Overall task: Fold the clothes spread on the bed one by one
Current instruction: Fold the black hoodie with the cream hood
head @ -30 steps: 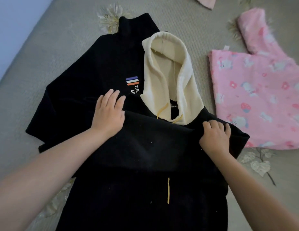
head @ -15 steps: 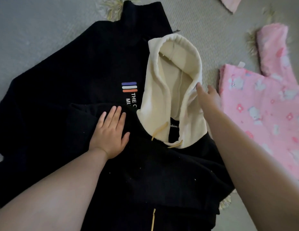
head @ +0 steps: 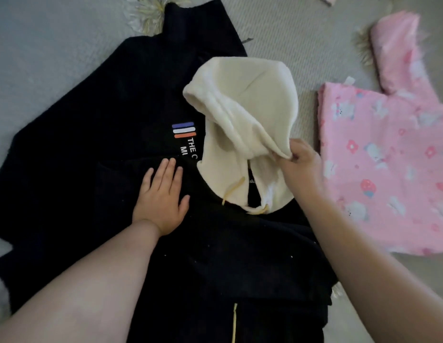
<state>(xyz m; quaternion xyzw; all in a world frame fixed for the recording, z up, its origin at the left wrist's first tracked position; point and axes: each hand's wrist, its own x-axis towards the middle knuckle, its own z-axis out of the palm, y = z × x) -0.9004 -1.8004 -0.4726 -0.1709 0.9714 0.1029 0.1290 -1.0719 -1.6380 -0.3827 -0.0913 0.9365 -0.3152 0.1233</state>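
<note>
The black hoodie [head: 96,134] lies spread on the bed [head: 42,45], its lower part folded up over the chest. The left hand [head: 163,194] rests flat on that fold, fingers spread wide, just below the striped logo [head: 183,129]. The right hand [head: 298,164] pinches the rim of the cream hood [head: 247,112], which is lifted and bent over toward the logo. To the right of the hoodie, apart from it, a pink printed garment [head: 388,157] lies flat on the bed.
</note>
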